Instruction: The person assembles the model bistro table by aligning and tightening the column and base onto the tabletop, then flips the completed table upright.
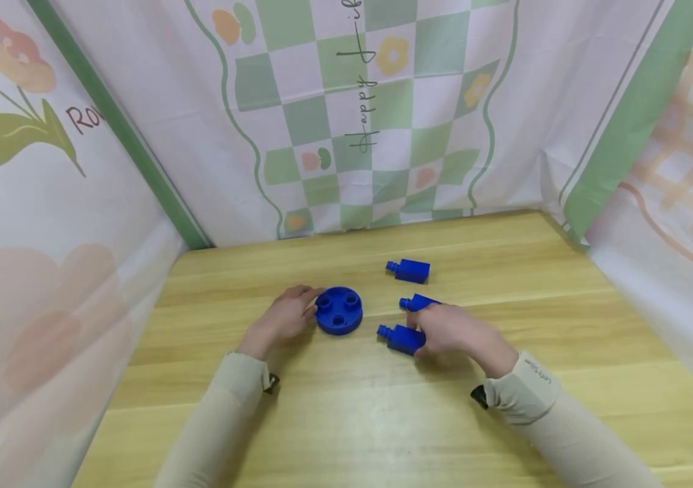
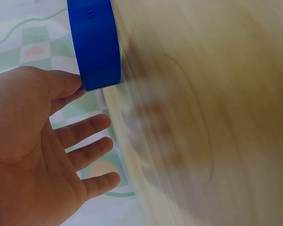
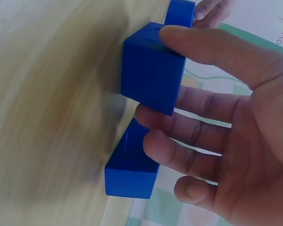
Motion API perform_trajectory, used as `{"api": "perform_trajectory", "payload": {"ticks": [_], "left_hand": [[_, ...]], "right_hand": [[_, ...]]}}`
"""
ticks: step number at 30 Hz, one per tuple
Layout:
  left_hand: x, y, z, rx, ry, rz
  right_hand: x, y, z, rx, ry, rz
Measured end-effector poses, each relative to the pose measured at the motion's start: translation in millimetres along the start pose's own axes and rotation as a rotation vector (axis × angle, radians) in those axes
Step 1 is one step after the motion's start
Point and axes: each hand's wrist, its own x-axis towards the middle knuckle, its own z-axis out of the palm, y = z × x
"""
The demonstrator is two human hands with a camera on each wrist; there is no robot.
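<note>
A round blue disc (image 1: 339, 322) with three raised round sockets lies flat on the table. My left hand (image 1: 285, 316) touches its left edge with thumb and index finger; in the left wrist view the other fingers (image 2: 87, 155) are extended off the disc (image 2: 95, 44). My right hand (image 1: 453, 332) pinches the nearest blue block with a narrow stepped peg (image 1: 404, 340), thumb on one side and fingers on the other, as the right wrist view shows on the block (image 3: 151, 70). A second pegged block (image 1: 421, 299) lies just behind, partly hidden by that hand.
A third pegged blue block (image 1: 412, 271) lies farther back on the wooden table (image 1: 346, 420). Patterned cloth (image 1: 377, 176) hangs along the table's back edge, with more cloth (image 1: 66, 271) at the left and right sides.
</note>
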Motion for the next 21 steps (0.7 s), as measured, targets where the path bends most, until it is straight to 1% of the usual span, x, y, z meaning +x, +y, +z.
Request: {"api": "perform_trajectory", "payload": {"ticks": [3,9,16,21], "left_hand": [[0.0,-1.3,0.3,0.004,0.001,0.014],[-1.3,-1.4,-1.0,-0.011,0.002,0.020],[-1.3,-3.5,2.0,-0.011,0.022,0.028],[-0.6,-5.2,4.4,-0.001,0.044,0.052]], "right_hand": [[-0.7,-0.8,0.5,-0.015,-0.003,0.002],[-0.5,-0.5,0.8,-0.049,0.006,-0.001],[0.0,2.5,-2.4,-0.062,0.093,-0.033],[0.7,3.6,-3.9,-0.039,0.130,-0.047]]}}
